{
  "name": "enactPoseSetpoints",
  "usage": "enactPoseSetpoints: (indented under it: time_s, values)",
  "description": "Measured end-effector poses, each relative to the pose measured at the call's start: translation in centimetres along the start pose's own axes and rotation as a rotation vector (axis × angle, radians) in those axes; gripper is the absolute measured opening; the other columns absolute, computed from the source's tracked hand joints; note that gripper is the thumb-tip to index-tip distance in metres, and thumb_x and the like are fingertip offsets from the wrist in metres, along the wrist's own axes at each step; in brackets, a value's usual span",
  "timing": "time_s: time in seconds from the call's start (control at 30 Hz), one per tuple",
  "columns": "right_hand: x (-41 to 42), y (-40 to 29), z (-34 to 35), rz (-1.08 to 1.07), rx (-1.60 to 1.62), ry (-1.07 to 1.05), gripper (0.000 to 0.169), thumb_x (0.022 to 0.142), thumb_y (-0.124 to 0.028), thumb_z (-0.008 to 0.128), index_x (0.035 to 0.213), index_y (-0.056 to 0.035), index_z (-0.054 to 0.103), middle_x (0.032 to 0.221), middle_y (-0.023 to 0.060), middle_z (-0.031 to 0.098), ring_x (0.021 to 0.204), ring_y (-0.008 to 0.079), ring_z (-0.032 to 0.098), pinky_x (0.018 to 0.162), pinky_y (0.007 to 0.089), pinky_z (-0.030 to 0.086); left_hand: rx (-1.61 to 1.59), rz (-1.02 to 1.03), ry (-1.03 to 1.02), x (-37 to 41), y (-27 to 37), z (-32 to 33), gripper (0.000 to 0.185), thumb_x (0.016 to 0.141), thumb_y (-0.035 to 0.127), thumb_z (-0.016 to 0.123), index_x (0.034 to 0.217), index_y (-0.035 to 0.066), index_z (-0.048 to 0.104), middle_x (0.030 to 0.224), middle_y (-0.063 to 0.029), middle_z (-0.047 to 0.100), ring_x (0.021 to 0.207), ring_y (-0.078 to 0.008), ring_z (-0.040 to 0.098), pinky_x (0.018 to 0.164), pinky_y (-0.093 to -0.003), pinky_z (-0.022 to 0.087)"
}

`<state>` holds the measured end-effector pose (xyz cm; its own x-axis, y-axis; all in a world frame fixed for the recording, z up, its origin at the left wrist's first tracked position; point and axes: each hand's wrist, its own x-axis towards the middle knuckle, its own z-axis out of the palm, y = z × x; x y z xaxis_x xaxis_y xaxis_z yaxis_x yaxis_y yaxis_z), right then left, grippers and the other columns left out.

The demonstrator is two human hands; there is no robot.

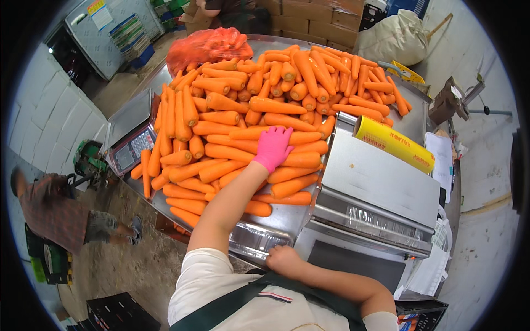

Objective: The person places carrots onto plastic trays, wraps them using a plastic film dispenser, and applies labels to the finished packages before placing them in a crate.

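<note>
My left hand, in a pink glove, reaches palm down onto a large heap of carrots. Its fingers lie over a carrot near the front of the pile; whether they grip it is hidden from above. Low at the table's near edge is a clear plastic tray with nothing visible in it. My bare right hand is curled at that tray's near right corner. Beside both hands stands a metal film-wrapping machine, with a yellow roll of cling film at its back.
A digital scale stands at the table's left side. Behind the carrots lies a red mesh bag. Papers rest right of the wrapper. One person is on the floor at left; another is beyond the table by cardboard boxes.
</note>
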<state>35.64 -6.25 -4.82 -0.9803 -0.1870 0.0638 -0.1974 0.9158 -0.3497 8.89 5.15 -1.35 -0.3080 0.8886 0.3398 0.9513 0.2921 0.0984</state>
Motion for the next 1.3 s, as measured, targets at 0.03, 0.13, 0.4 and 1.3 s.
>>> enactPoseSetpoints:
  time_s: [0.03, 0.13, 0.4, 1.3]
  values:
    - [0.1, -0.2, -0.3, -0.014, 0.001, -0.001, 0.01, 0.063, -0.018, 0.058, 0.061, -0.0082, 0.06, 0.067, 0.0055, 0.056, 0.065, 0.0215, 0.058, 0.054, 0.033, 0.048, -0.014, 0.017, -0.016, 0.2, -0.2, 0.0, 0.051, 0.075, 0.033, 0.065, 0.118, 0.011, 0.051, 0.102, -0.0073, 0.056, 0.098, -0.0261, 0.05, 0.078, -0.039, 0.042]
    - [0.4, 0.0, -0.6, -0.012, 0.044, 0.052, 0.01, 0.063, -0.018, 0.058, 0.062, -0.0083, 0.06, 0.065, 0.0049, 0.056, 0.063, 0.0208, 0.058, 0.054, 0.0318, 0.047, -0.059, 0.056, -0.075, 0.8, -0.9, -0.3, 0.051, 0.073, 0.032, 0.066, 0.117, 0.01, 0.052, 0.101, -0.0098, 0.056, 0.098, -0.0279, 0.05, 0.081, -0.0396, 0.042]
    - [-0.1, 0.5, -0.9, 0.071, 0.164, -0.009, 0.01, 0.066, -0.016, 0.058, 0.066, -0.008, 0.064, 0.072, 0.0077, 0.06, 0.072, 0.0227, 0.06, 0.058, 0.0339, 0.048, -0.313, -0.017, -0.059, 5.2, -1.8, 0.7, 0.052, 0.062, 0.029, 0.068, 0.108, 0.008, 0.058, 0.104, -0.0168, 0.055, 0.099, -0.0338, 0.052, 0.086, -0.04, 0.045]
    - [-22.3, 14.8, -22.1, 0.798, -0.276, 0.415, 0.04, 0.068, -0.011, 0.069, 0.105, -0.006, 0.059, 0.106, 0.0113, 0.056, 0.101, 0.0276, 0.053, 0.091, 0.036, 0.04, -1.362, -0.212, -0.631, 14.5, 1.2, -4.8, 0.049, 0.071, 0.012, 0.068, 0.118, 0.005, 0.053, 0.097, -0.0039, 0.059, 0.088, -0.0137, 0.058, 0.076, -0.0232, 0.048]
